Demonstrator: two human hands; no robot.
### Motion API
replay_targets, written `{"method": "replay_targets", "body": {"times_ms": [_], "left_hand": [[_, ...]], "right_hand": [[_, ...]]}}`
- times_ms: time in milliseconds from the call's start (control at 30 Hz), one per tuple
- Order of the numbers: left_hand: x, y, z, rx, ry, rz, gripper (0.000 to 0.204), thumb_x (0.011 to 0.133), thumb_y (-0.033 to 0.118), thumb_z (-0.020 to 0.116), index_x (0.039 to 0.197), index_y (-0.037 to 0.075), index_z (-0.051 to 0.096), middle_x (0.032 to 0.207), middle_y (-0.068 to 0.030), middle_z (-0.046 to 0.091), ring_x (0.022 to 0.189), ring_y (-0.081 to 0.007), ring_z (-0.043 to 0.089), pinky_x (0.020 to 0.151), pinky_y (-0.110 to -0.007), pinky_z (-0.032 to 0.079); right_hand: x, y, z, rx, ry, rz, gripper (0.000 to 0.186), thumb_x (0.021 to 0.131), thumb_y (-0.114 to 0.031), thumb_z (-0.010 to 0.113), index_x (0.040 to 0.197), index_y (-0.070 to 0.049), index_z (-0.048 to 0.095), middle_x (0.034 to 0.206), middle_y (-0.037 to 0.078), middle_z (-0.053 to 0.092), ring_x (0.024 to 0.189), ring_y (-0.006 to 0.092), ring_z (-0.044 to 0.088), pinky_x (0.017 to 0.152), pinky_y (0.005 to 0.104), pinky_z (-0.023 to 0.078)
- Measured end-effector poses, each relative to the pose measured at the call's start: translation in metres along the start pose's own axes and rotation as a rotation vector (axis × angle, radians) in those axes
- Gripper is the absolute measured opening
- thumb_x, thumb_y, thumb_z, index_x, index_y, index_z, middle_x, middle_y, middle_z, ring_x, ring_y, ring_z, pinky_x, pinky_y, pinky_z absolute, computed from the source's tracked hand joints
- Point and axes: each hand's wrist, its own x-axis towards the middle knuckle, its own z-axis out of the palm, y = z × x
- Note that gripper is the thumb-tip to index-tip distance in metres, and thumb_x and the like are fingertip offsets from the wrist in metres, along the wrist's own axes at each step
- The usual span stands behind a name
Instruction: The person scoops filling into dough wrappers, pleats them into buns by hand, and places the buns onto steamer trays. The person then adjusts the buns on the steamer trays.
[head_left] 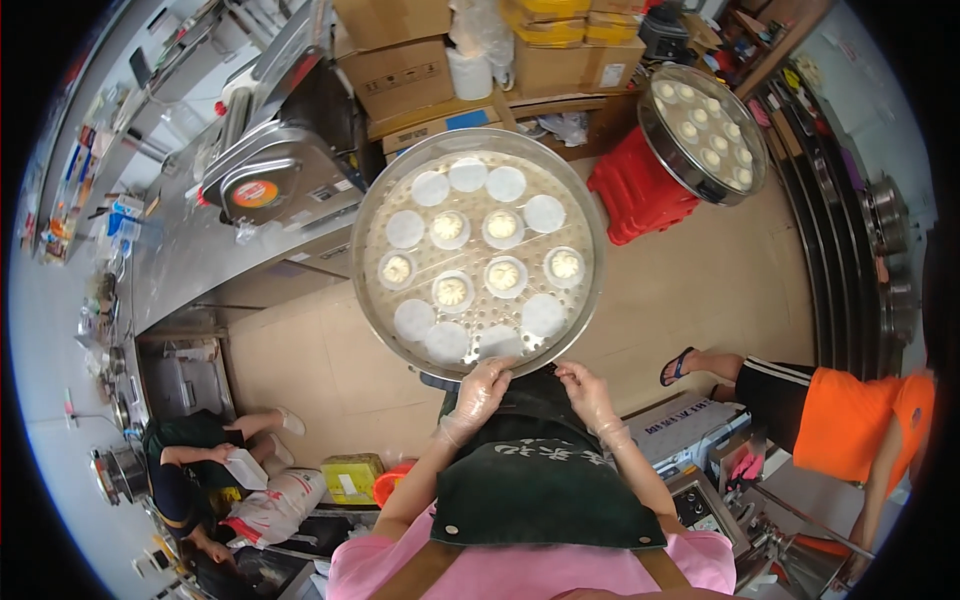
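A tan floor [690,290] spreads out below and around the grip, with a long metal counter [195,255] to the left of it and dark shelves [800,215] well off to its right. One co-worker [850,425] in an orange top and dark shorts is to the right of the hands; another person [180,480] in dark clothes sits to their lower left with a white object in hand. A grey machine [305,165] stands on the counter, up and left of the grip, and cardboard boxes [395,85] are stacked straight beyond it. A dark green apron [550,490] lies just behind the wrists. Right in front of the hands is a wide round metal tray [475,203] with a perforated bottom; beyond it to the right, a second tray [678,177] of buns sits on a red stool [625,195]. The left hand [484,390], in a clear glove, has its fingers drawn together at the near rim; whether it clamps the rim cannot be told. The right hand [587,395], gloved alike, has bent fingers beside that rim, their hold likewise unclear. Nine bare paper rounds [468,174] mostly circle the nearer tray, and six pale pleated buns [506,275] sit on papers farther in and at both sides.
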Motion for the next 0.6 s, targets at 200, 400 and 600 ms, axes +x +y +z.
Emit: {"method": "replay_targets", "body": {"times_ms": [200,400,600], "left_hand": [[0.004,-0.020,-0.050,-0.039,0.122,-0.028,0.026,0.094,0.004,0.060,0.119,0.002,0.064,0.113,-0.0207,0.065,0.103,-0.0380,0.064,0.089,-0.039,0.052],[0.011,-0.022,-0.078,0.008,0.210,-0.079,0.026,0.093,0.005,0.060,0.118,0.002,0.064,0.111,-0.0209,0.065,0.102,-0.0384,0.064,0.088,-0.040,0.052],[0.014,-0.032,-0.065,0.152,0.241,-0.055,0.028,0.088,0.005,0.064,0.117,0.004,0.065,0.110,-0.0198,0.066,0.100,-0.0386,0.065,0.085,-0.043,0.053]], "right_hand": [[0.011,-0.030,0.038,0.050,0.044,0.010,0.026,0.097,-0.008,0.060,0.122,-0.004,0.065,0.096,0.010,0.074,0.088,0.0177,0.071,0.081,0.0313,0.055],[0.020,-0.040,0.053,0.051,0.074,0.041,0.025,0.097,-0.009,0.060,0.121,-0.004,0.065,0.096,0.010,0.075,0.086,0.0162,0.071,0.078,0.0287,0.055],[0.036,-0.042,0.038,0.012,-0.045,0.059,0.023,0.097,-0.009,0.059,0.118,-0.003,0.066,0.097,0.013,0.075,0.084,0.0203,0.072,0.075,0.0311,0.056]]}}
